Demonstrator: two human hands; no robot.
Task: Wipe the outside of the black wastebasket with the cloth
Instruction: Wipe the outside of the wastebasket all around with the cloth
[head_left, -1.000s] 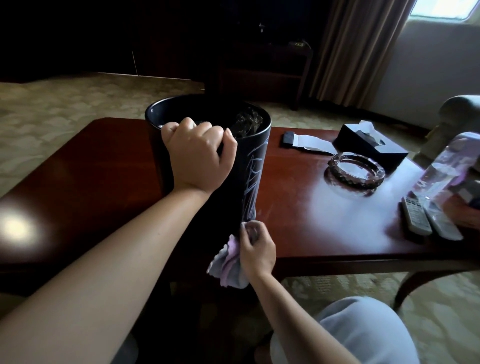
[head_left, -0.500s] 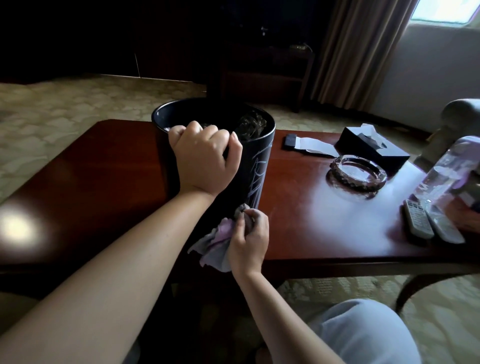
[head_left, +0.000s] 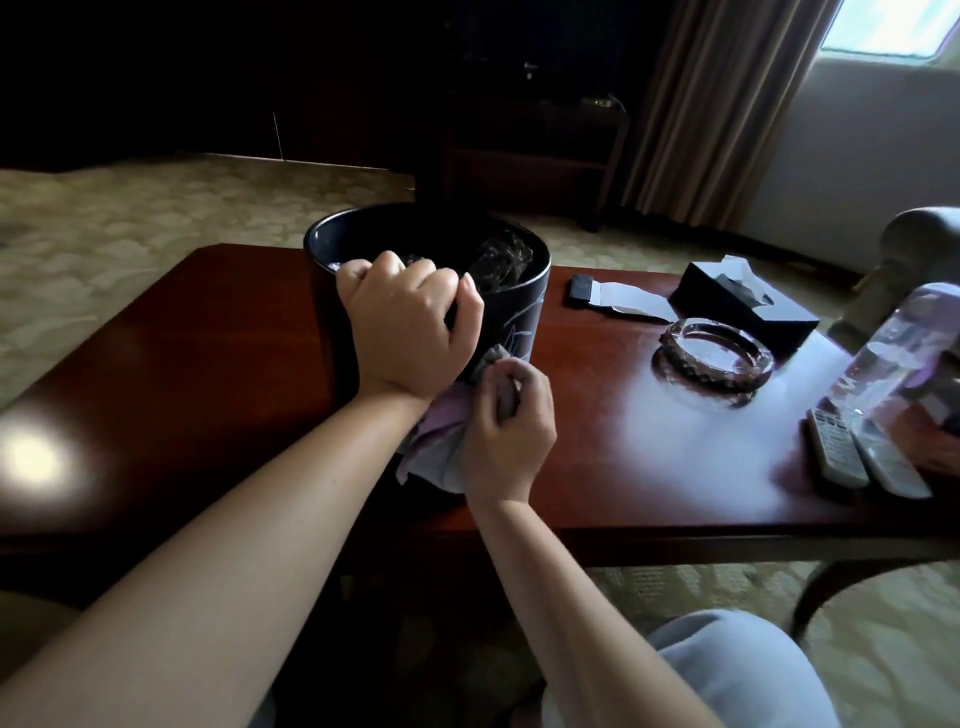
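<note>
Black and round, the glossy wastebasket (head_left: 519, 312) with pale line markings on its side stands on the dark red polished wooden table (head_left: 182, 364). The left hand (head_left: 408, 332) is curled over its near rim, fingers closed on the edge. The right hand (head_left: 506, 428) is closed around a bunched pale lilac cloth (head_left: 436, 447), pressing it against the basket's near side, just below the left wrist. A clear glass ashtray (head_left: 714, 358) sits well apart to the right.

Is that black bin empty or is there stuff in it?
Not empty: the wastebasket shows dark crumpled material inside near its rim. How full it is, cannot tell.
</note>
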